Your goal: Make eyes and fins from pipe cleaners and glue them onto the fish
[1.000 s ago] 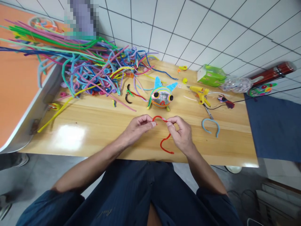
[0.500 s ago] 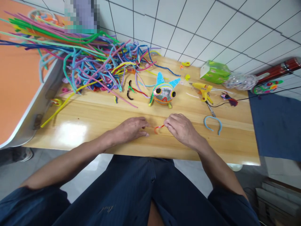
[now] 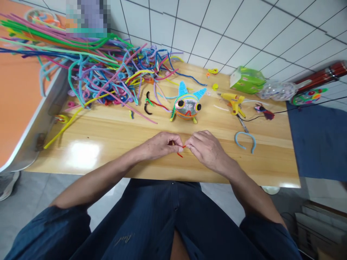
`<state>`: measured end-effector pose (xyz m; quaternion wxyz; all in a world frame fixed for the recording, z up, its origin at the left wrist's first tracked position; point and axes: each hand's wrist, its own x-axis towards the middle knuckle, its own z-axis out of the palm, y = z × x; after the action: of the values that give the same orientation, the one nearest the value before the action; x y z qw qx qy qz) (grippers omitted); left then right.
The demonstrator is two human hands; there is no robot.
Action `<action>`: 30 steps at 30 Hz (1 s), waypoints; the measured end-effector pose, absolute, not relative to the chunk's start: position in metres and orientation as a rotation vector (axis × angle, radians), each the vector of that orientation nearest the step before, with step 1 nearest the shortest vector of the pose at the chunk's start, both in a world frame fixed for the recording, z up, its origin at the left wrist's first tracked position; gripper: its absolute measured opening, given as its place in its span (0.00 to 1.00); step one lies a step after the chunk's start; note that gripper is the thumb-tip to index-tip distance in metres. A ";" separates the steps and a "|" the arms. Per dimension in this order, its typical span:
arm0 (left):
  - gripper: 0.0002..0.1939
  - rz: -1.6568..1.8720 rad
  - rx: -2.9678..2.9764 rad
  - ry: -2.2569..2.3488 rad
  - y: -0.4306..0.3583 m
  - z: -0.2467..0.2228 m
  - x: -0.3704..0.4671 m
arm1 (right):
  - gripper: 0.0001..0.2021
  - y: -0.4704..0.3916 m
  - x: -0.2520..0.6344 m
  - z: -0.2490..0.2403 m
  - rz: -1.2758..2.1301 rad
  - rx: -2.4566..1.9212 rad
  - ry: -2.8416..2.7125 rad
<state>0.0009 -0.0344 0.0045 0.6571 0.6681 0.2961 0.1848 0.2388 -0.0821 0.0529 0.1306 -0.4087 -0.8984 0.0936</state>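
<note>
A short red-orange pipe cleaner (image 3: 180, 155) is between my hands, low over the wooden table. My left hand (image 3: 162, 145) pinches it between thumb and forefinger, and its loose end sticks out below the thumb. My right hand (image 3: 205, 147) grips the other end with closed fingertips, close to the left ones. Just beyond my hands stands a round animal figure (image 3: 187, 107) with blue ears, big black-and-yellow eyes and a red mouth. Left of it lie curved black pieces (image 3: 148, 103) with a green and a red strand.
A tangled heap of coloured pipe cleaners (image 3: 108, 77) covers the back left. On the right lie a yellow glue gun (image 3: 233, 102) with its cord, scissors (image 3: 244, 125), a light blue curved piece (image 3: 245, 134) and a green packet (image 3: 247, 81).
My left hand has moved right and closed on the pipe cleaner, which only my right hand held before. The camera view has shifted slightly.
</note>
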 end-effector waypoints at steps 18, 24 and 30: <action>0.18 0.323 1.305 0.763 -0.032 -0.007 0.002 | 0.09 -0.088 0.241 0.043 0.213 -1.273 -2.391; 0.18 0.344 1.299 0.759 -0.030 -0.001 0.003 | 0.06 -0.088 0.246 0.049 0.314 -1.360 -2.225; 0.19 0.521 1.171 0.759 -0.023 0.005 0.003 | 0.06 -0.085 0.248 0.044 0.437 -1.375 -2.104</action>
<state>0.0032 -0.0231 0.0053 0.7351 0.5328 0.3455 0.2372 0.2481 -0.0849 0.0444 0.2911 -0.5156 -0.7890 0.1639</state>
